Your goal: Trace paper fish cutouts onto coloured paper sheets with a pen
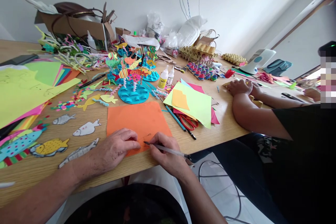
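An orange sheet of paper (136, 119) lies at the table's front edge, with thin dark lines drawn near its lower part. My right hand (168, 154) grips a clear-barrelled pen (172, 150), its dark tip at the drawn lines. Flat on the sheet's lower left rests my left hand (115, 148), fingers extended and holding nothing. To the left lie paper fish cutouts: a white one (86, 128), a grey one (63, 119), a yellow dotted one (51, 147) and a blue dotted one (22, 143). Part of a striped grey fish (78, 153) is covered by my left arm.
Behind the sheet stands a blue base (133, 94) with colourful paper fish. Glue bottles (163, 78), stacked coloured paper (199, 103) and red-handled scissors (189, 123) are to the right. Yellow paper (21, 91) covers the left side. Another person's hands (240, 87) rest on the table at right.
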Demonstrator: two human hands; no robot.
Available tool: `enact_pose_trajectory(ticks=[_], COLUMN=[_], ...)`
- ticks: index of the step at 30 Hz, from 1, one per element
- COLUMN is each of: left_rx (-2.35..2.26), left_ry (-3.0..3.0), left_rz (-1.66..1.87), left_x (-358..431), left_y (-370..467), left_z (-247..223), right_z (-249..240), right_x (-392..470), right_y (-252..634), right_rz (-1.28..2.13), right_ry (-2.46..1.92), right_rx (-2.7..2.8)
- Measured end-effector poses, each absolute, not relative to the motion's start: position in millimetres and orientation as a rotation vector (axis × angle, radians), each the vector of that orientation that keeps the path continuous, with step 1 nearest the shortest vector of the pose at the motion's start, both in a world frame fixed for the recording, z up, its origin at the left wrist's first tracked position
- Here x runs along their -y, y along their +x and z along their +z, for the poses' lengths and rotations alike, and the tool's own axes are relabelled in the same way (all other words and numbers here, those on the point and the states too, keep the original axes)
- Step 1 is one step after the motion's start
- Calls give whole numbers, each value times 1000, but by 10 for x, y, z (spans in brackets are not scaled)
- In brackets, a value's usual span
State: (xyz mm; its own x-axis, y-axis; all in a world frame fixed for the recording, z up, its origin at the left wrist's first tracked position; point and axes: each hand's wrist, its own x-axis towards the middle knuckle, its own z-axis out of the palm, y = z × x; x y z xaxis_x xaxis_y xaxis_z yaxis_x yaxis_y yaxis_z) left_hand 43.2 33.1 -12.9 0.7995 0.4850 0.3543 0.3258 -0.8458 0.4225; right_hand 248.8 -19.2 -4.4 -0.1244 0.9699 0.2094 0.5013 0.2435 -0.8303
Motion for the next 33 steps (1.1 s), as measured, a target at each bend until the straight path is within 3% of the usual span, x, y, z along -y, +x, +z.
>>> enact_pose_trajectory(ticks=[33], left_rx=[-578], left_ry=[2651], left_rz=[665], left_x=[-332], left_y=[420], left_z=[-121], right_z=[-65], right_x=[181], right_y=[2486], right_rz=[775], right_ry=[-1357], right_rx=[1779])
